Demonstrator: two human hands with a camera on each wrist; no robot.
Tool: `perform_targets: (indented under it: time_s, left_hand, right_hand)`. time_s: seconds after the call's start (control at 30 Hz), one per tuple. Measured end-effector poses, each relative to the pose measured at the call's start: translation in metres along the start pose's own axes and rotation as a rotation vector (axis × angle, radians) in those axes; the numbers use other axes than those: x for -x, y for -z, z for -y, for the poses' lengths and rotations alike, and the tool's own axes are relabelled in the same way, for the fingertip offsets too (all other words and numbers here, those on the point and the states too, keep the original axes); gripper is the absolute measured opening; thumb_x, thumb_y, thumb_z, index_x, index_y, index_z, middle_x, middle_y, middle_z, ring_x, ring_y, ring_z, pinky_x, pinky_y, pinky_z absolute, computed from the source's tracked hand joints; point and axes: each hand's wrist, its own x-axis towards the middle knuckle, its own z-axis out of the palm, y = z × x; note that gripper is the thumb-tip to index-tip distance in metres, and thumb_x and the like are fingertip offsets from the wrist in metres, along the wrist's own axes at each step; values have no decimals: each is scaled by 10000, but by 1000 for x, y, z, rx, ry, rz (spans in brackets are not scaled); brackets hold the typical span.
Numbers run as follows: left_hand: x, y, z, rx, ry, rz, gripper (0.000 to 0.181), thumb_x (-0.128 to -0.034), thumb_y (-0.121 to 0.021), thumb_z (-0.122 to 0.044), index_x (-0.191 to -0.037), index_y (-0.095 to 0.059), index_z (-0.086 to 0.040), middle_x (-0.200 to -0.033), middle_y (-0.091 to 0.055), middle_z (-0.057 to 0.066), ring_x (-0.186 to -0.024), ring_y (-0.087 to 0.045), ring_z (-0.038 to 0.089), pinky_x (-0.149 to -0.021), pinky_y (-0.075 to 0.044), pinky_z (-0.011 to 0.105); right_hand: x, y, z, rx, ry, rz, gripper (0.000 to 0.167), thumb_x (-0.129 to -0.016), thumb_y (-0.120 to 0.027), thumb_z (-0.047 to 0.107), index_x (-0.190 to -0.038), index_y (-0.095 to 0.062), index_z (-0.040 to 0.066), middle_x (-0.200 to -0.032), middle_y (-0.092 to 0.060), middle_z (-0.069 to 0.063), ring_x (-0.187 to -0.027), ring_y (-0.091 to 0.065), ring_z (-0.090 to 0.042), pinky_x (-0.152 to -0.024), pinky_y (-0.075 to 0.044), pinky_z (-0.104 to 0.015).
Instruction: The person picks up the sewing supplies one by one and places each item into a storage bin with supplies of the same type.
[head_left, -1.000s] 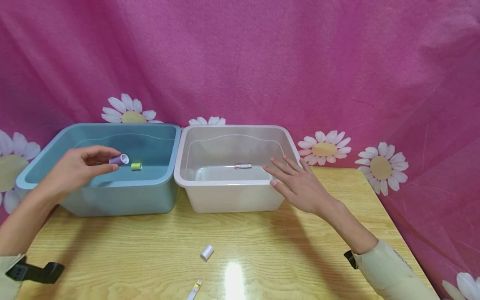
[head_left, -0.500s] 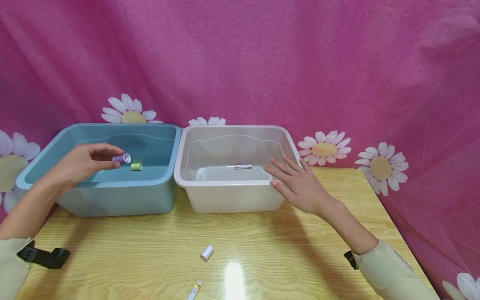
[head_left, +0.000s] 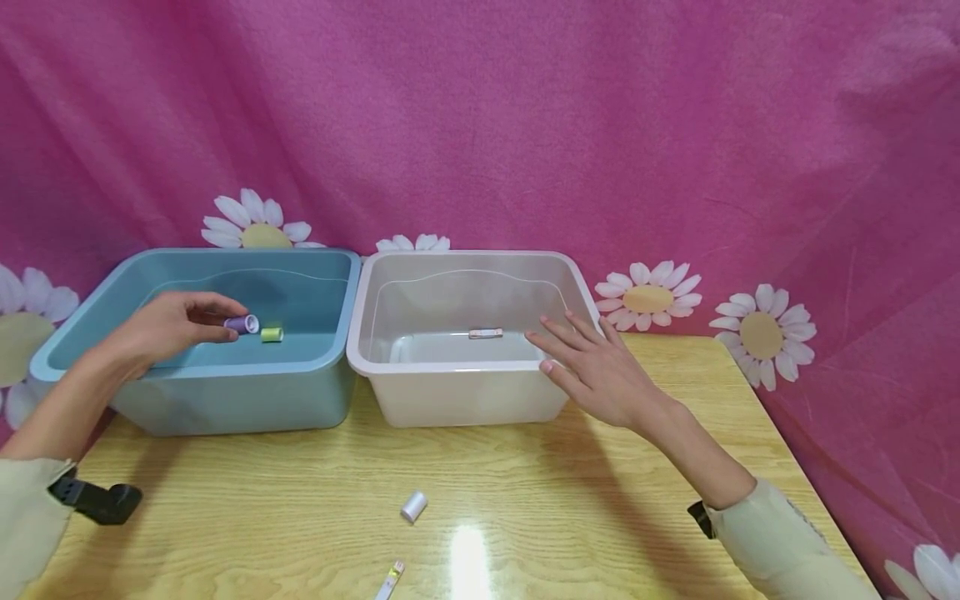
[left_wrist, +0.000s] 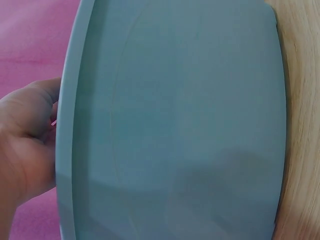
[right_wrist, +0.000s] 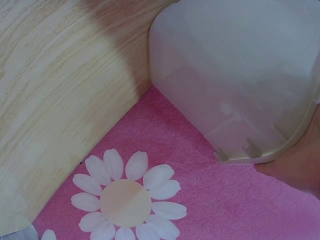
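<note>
In the head view my left hand reaches over the front rim of the blue bin and pinches a purple thread spool between thumb and fingers. Close by, a yellow-green thread spool lies inside that bin. The bin's wall hides my left fingertips in the left wrist view. My right hand, its fingers spread and fairly straight, lies at the right front corner of the light grey bin. On that bin's floor is a small pinkish nail clipper.
A white thread spool lies on the wooden table in front of the bins. Nearer the front edge is a second small clipper, partly cut off by the frame. A pink flowered cloth hangs behind.
My left hand has moved slightly right with the purple spool, then a little lower into the blue bin. The right hand has stayed in place.
</note>
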Motion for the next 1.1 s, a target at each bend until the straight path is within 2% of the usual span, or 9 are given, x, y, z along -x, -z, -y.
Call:
perform_targets:
  time_s: [0.17, 0.3, 0.4, 0.63, 0.83, 1.1]
  left_hand:
    - [-6, 1, 5, -1, 17, 13, 422, -964, -671, -107, -1339, -561, 54, -1169, -648, 187, -973, -632, 184, -775, -497, 194]
    - [-10, 2, 9, -32, 34, 17, 422, -972, -661, -113, -1343, -553, 55, -1199, -623, 212, -1050, -597, 315, -847, -517, 340]
    - [-14, 3, 10, -45, 45, 18, 425, -976, -658, -131, -1344, -550, 53, -1236, -589, 239, -1088, -557, 365, -881, -502, 429]
    - [-23, 4, 13, -65, 36, 12, 411, -966, -674, -148, -1307, -577, 58, -1227, -589, 246, -1092, -529, 368, -809, -492, 300]
    - [-31, 3, 17, -69, 36, 34, 346, -965, -651, -70, -1259, -587, 101, -1112, -647, 199, -1012, -579, 336, -778, -517, 320]
    - [-37, 0, 15, -74, 26, 46, 319, -963, -645, -49, -1234, -594, 112, -1108, -628, 213, -1003, -562, 342, -753, -519, 296]
  right_hand:
    - [0, 0, 0, -2, 2, -4, 513, -1066, -371, 471, -1534, -418, 266, -1591, -335, -20, -1480, -201, -345, -1149, -63, -632]
    - [0, 0, 1, -4, -1, 2, 514, -1065, -370, 472, -1534, -416, 266, -1594, -328, -13, -1490, -175, -318, -1153, -52, -624]
    - [0, 0, 2, -7, -6, 8, 517, -1065, -368, 476, -1535, -415, 266, -1596, -320, -6, -1495, -160, -301, -1155, -46, -620]
    - [0, 0, 1, -5, -3, 1, 514, -1067, -368, 469, -1535, -416, 261, -1594, -327, -19, -1492, -168, -313, -1155, -43, -621]
    - [-1, -1, 0, 0, 6, -2, 512, -1068, -363, 468, -1537, -412, 266, -1593, -331, -31, -1485, -187, -332, -1155, -45, -620]
    - [0, 0, 1, 2, 1, 1, 511, -1067, -365, 471, -1536, -411, 273, -1589, -339, -33, -1482, -197, -339, -1144, -71, -640]
